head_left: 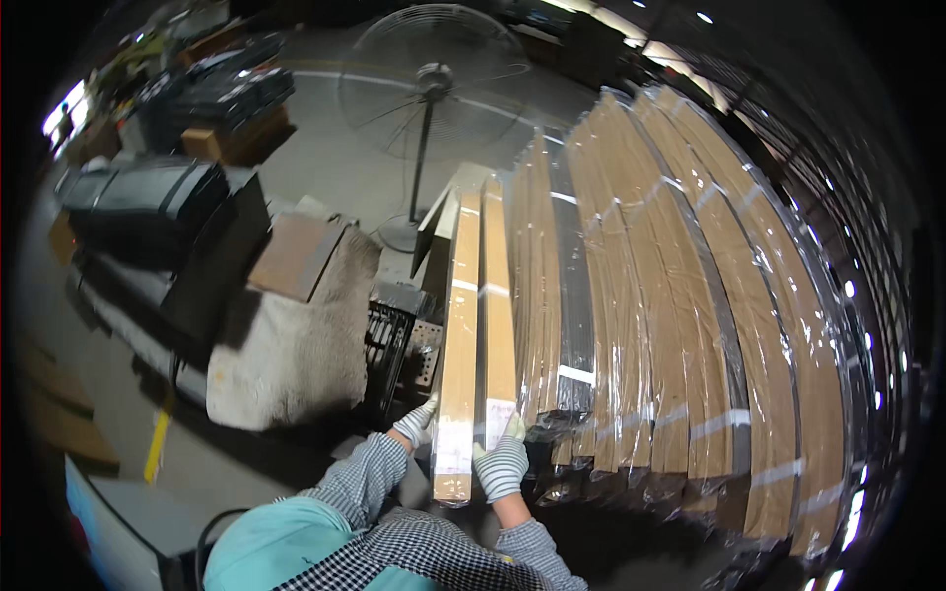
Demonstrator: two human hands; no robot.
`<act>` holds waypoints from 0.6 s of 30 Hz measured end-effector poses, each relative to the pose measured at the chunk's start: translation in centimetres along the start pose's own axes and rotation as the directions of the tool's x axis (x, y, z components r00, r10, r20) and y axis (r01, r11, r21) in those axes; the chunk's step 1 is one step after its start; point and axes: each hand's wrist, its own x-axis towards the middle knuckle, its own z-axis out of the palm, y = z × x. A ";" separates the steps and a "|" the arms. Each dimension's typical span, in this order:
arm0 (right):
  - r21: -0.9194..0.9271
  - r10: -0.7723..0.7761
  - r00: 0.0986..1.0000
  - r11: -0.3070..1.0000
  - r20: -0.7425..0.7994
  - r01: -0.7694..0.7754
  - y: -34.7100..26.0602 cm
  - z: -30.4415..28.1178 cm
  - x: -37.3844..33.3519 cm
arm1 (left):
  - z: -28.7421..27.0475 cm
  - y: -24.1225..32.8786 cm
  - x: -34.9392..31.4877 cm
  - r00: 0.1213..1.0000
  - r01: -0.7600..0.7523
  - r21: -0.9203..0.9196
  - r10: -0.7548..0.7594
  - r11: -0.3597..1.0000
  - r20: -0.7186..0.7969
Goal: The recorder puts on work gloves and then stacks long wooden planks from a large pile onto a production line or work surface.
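A long, narrow tan bundle (456,345), wrapped in clear film with white bands, stretches away from me in the middle of the picture. Beside it runs a second tan strip (499,345), with a dark gap between the two and pale labels at their near ends. My left hand (419,422), in a striped knit glove, is closed at the left side of the bundle, its fingertips partly hidden. My right hand (503,463), gloved the same way, grips the near end on the right, the thumb up against the label.
Rows of similar film-wrapped long packs (650,325) stand close on my right. A floor fan (430,89) is at the far side. To the left are a cloth-draped stack (286,364) with a brown board (296,256) on top, and dark wrapped packs (148,192).
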 end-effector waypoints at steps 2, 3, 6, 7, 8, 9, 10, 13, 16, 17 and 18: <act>-0.080 -0.031 0.998 0.996 0.050 0.035 0.8 1.1 -1.9 | -2.1 -1.6 -0.2 0.966 0.061 0.144 -0.022 0.988 -0.259; -0.115 -0.009 0.991 0.993 0.136 0.025 1.2 1.7 -2.8 | -3.0 -2.7 -0.8 0.981 0.015 0.122 0.009 0.992 -0.195; -0.137 0.187 0.934 0.979 0.303 -0.152 3.8 2.8 -6.1 | -4.0 -5.4 -1.6 0.962 -0.203 0.569 0.271 0.797 -0.037; -0.128 0.189 0.928 0.980 0.321 -0.155 4.9 3.0 -7.6 | -4.2 -6.6 -2.0 0.958 -0.192 0.564 0.278 0.803 -0.070; -0.121 0.160 0.931 0.985 0.328 -0.127 6.3 2.8 -9.2 | -4.5 -7.9 -2.8 0.986 -0.072 0.703 0.157 0.708 -0.058; -0.118 0.162 0.920 0.985 0.356 -0.127 7.8 2.6 -11.2 | -4.9 -9.4 -3.6 0.997 0.046 0.814 0.018 0.579 -0.069; -0.117 0.160 0.916 0.985 0.368 -0.125 9.3 2.3 -13.2 | -5.0 -11.4 -4.6 0.995 0.063 0.883 0.040 0.466 -0.092; -0.172 0.296 0.840 0.955 0.455 -0.243 13.9 1.2 -18.5 | -6.0 -18.5 -9.4 0.969 0.111 0.900 -0.248 0.421 -0.003; -0.182 0.218 0.896 0.971 0.387 -0.158 17.6 0.1 -22.0 | -6.1 -21.1 -12.4 0.926 0.283 0.796 -0.367 0.535 -0.083; -0.177 0.204 0.908 0.973 0.365 -0.147 18.3 0.1 -22.1 | -5.7 -20.9 -12.7 0.925 0.352 0.735 -0.336 0.579 -0.179; -0.170 0.191 0.921 0.975 0.340 -0.139 18.7 0.3 -22.1 | -5.2 -20.1 -12.6 0.950 0.312 0.604 -0.256 0.733 -0.179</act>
